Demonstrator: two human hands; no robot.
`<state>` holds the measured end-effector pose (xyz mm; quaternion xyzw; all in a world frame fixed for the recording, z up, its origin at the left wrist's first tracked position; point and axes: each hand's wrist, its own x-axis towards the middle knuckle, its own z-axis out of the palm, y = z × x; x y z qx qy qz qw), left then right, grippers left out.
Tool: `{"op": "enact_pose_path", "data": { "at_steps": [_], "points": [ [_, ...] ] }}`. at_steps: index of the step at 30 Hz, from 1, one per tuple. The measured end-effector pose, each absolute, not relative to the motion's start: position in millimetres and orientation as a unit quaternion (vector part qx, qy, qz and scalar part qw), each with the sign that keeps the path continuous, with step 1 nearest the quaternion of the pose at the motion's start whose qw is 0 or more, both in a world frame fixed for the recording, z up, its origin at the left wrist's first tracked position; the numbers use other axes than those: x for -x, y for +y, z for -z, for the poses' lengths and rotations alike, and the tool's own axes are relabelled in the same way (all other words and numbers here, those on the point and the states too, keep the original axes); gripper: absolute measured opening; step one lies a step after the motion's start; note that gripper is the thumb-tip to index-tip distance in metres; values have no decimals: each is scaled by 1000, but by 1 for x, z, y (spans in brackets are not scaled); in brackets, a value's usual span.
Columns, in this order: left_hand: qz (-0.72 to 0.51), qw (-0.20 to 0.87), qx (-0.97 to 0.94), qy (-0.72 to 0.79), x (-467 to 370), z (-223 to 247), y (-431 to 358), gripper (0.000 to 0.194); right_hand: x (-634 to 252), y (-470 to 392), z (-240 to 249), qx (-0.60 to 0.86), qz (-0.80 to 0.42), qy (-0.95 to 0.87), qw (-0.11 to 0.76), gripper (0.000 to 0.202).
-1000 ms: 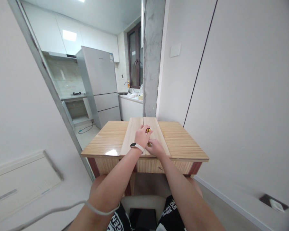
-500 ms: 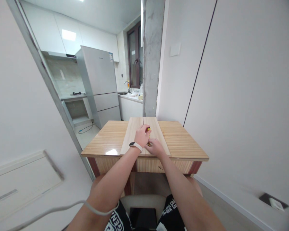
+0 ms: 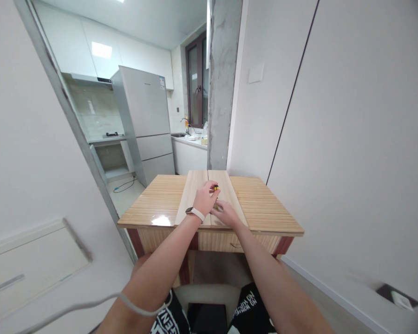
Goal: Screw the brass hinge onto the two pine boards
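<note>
My left hand (image 3: pixel 205 196), with a white-banded watch (image 3: pixel 194 213) on its wrist, is closed on a small black-and-yellow tape measure (image 3: pixel 216 188). A narrow yellowish strip, partly hidden, runs from it down toward me. At the near end of that strip is my right hand (image 3: pixel 225 213), its fingers pinched together on it. Both hands are just above two pale wooden boards (image 3: pixel 191 187) laid side by side on the table. A thin dark seam separates the boards.
The striped wooden table (image 3: pixel 261 204) has a drawer (image 3: pixel 223 240) at its front. Beyond it stand a grey fridge (image 3: pixel 144 106) and a kitchen counter with a sink (image 3: pixel 178 135). A white wall (image 3: pixel 334 139) rises on the right. A pale cable (image 3: pixel 87 304) crosses near my left forearm.
The view has shifted slightly. My hands stay over the boards with the tape measure between them; the right fingers sit a little differently around the strip.
</note>
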<state>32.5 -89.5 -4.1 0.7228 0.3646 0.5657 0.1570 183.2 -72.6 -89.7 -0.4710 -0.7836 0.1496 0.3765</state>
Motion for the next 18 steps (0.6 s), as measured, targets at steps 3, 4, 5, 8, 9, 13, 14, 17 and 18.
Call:
{"op": "enact_pose_path", "data": {
  "at_steps": [3, 4, 5, 8, 9, 13, 14, 17, 18],
  "points": [
    [-575, 144, -718, 364, -31, -8, -95, 19, -187, -74, 77, 493, -115, -732, 456, 29],
    [-578, 135, -719, 362, -30, -11, -97, 20, -188, -77, 73, 502, -103, -706, 489, 28],
    [-580, 124, -719, 362, -29, -14, -100, 19, -189, -81, 69, 521, -102, -670, 519, 30],
    [-587, 96, -717, 364, -28, -16, -109, 15, -186, -98, 63, 559, -231, -586, 539, 54],
    [-586, 89, -720, 362, -28, -13, -112, 14, -184, -104, 62, 545, -313, -580, 519, 61],
    [-533, 66, -776, 330, -34, 6, -126, 7, -174, -123, 61, 421, -559, -478, 532, 57],
    [-523, 67, -786, 324, -35, 12, -128, 6, -173, -125, 61, 400, -584, -451, 543, 52],
    [-498, 67, -808, 308, -41, 28, -134, 4, -174, -126, 60, 371, -618, -395, 569, 40],
    [-486, 66, -818, 300, -43, 31, -136, 6, -175, -125, 60, 372, -622, -383, 573, 38]
  ]
}}
